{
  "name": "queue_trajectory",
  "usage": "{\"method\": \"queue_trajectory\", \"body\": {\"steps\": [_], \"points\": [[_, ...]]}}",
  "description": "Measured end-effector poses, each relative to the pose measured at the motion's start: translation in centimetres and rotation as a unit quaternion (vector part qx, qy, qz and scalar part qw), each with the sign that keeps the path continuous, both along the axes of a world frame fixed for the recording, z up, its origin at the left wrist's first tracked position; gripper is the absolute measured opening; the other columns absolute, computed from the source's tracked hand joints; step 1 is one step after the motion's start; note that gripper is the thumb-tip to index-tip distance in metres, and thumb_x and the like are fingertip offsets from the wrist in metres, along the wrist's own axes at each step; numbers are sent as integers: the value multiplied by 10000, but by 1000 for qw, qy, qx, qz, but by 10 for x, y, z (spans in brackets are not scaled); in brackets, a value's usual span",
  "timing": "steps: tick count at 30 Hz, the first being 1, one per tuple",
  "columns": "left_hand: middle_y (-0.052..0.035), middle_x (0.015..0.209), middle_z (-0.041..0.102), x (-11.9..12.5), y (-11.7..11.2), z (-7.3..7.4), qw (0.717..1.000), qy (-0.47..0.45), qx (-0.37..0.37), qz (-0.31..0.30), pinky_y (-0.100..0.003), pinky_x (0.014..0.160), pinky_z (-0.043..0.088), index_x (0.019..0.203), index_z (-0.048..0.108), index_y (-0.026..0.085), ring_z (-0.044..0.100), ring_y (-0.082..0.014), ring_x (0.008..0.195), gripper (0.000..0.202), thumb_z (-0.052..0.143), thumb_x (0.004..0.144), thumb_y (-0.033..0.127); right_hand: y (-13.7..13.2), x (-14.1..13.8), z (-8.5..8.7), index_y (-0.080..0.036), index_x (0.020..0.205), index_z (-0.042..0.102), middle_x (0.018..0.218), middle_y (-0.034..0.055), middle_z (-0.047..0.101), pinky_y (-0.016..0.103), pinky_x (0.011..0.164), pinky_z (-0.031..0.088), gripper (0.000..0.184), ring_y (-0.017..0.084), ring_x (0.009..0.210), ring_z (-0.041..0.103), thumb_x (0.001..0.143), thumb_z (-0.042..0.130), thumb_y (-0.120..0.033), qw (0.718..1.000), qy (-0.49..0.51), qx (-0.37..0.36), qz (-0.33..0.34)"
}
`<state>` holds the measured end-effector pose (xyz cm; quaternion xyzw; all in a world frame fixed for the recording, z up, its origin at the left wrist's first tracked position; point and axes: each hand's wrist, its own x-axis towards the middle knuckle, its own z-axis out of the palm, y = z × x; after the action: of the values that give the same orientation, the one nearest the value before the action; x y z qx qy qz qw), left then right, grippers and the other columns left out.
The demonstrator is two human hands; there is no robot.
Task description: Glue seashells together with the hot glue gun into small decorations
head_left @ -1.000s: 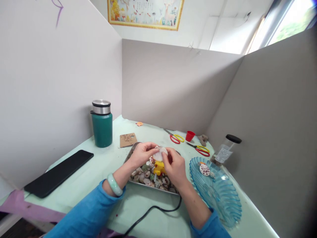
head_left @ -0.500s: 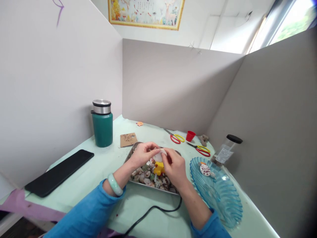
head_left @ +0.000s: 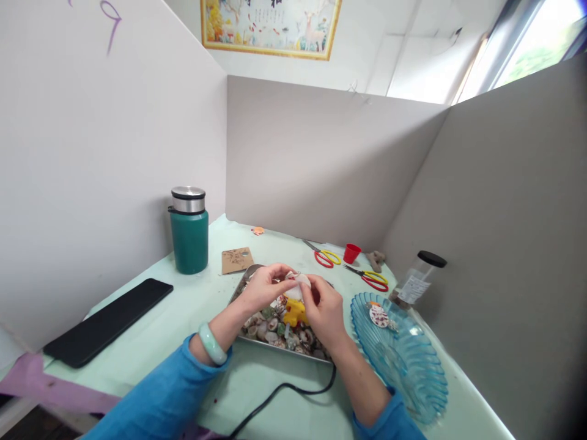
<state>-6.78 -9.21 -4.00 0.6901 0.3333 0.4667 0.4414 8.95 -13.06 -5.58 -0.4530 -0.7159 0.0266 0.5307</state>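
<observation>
My left hand [head_left: 270, 286] and my right hand [head_left: 323, 305] meet above a metal tray [head_left: 287, 351]. Between their fingertips is a small, pale, flat piece that looks like a shell [head_left: 302, 279], pinched from both sides. Reddish marks show beside my left fingertips, too small to make out. Beneath the hands, the tray holds many small seashells [head_left: 270, 330] and a yellow object [head_left: 294, 313] whose kind I cannot tell. My fingers and the pale piece hide part of the tray's far side.
Right of the tray lies a scalloped blue plate [head_left: 403, 366] carrying a spotted shell [head_left: 378, 316]. Behind are two scissors [head_left: 328, 256], a red cup [head_left: 351, 253] and a lidded jar [head_left: 419, 278]. Leftward stand a green flask [head_left: 189, 241] and a black slab [head_left: 110, 321]. A black cord [head_left: 284, 385] runs in front.
My fingers have shifted slightly on the pale piece, and reddish marks now show by my left fingertips. The whole view has tilted a little; both hands stay over the tray.
</observation>
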Motion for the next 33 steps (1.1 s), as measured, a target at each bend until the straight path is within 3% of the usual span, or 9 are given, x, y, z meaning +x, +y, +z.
{"method": "queue_trajectory", "body": {"steps": [4,9,15,21,33], "points": [[-26,736,626,0,-1,2,999,-29,-28,2,-219,579,436,834,604,123,554,-123,642,268,642,723,364,0,1,-1,-178,963,583,828,38,647,245,623,432,175,140,672,563,868,463,-263,1000,2,-6,-3],[-37,766,632,-1,-1,2,999,-24,-1,32,-217,602,440,848,626,119,551,-126,666,274,636,731,366,1,-1,-1,-178,863,571,696,2,593,232,583,401,133,123,602,519,861,477,-272,999,-23,-24,-6],[-29,751,637,-2,-1,-1,998,33,39,39,-209,568,430,882,647,134,544,-121,628,302,596,761,406,-1,-1,3,-173,1011,565,811,27,607,248,633,439,193,125,648,537,857,508,-275,1000,24,-5,0],[-37,795,655,-1,-2,0,999,39,27,12,-200,547,425,942,644,129,548,-117,630,330,610,754,399,1,0,1,-182,925,605,854,43,621,278,710,449,138,151,746,567,869,491,-236,999,33,4,18],[-35,737,679,-3,0,-1,1000,14,20,18,-222,612,447,861,699,130,577,-140,654,317,622,744,415,-2,-1,2,-196,910,616,846,28,627,268,705,451,116,146,746,572,859,511,-200,998,36,28,36]]}}
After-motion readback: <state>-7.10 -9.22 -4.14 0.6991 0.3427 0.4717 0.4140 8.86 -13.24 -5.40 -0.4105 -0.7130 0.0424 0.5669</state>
